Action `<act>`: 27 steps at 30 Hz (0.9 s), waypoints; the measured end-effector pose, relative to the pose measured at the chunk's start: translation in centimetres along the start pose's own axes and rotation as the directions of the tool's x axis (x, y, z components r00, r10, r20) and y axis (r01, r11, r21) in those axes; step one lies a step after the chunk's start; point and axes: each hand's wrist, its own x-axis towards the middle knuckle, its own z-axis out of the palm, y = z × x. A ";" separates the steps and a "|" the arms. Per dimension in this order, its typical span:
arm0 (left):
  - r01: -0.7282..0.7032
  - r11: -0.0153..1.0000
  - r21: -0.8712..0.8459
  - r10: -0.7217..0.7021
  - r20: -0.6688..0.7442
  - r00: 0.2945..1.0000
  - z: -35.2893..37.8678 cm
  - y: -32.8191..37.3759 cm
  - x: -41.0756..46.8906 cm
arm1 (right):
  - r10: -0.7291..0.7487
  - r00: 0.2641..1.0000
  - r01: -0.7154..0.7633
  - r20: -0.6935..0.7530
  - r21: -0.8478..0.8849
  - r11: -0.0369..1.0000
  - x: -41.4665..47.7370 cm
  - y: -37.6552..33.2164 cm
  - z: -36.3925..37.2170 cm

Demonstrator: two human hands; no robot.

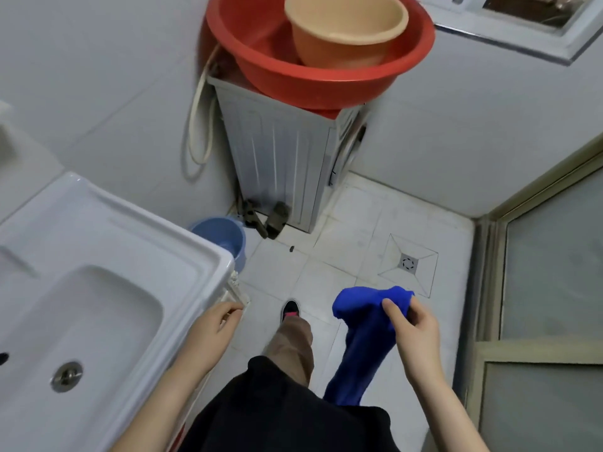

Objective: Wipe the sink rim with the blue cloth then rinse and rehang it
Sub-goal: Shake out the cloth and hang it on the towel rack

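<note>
Blue cloth (362, 324) in right hand's (416, 327) grip

Left grip (213, 327) loose — right grip (413, 324) pinched

Head view — steeply downward, close

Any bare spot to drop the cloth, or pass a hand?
Free: wide sink rim between bowl and wall; floor tiles between washer and drain. Crowded: washer top, filled by red basin holding tub; corner by bucket. Right hand grips cloth.
</note>
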 end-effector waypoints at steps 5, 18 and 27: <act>0.043 0.997 -0.058 -0.041 0.031 0.999 1.3 2.5 9.2 | -0.006 0.999 0.006 0.051 0.007 1.000 8.2 -3.1 3.4; 0.062 0.988 -0.139 -0.100 -0.285 0.953 -6.1 9.4 25.2 | -0.212 0.907 0.216 0.365 0.030 0.976 26.1 -18.7 15.4; 0.293 0.865 -0.407 -0.486 -0.534 0.692 -4.0 9.4 26.1 | -0.277 0.588 0.378 0.760 0.045 0.925 36.3 -24.7 25.4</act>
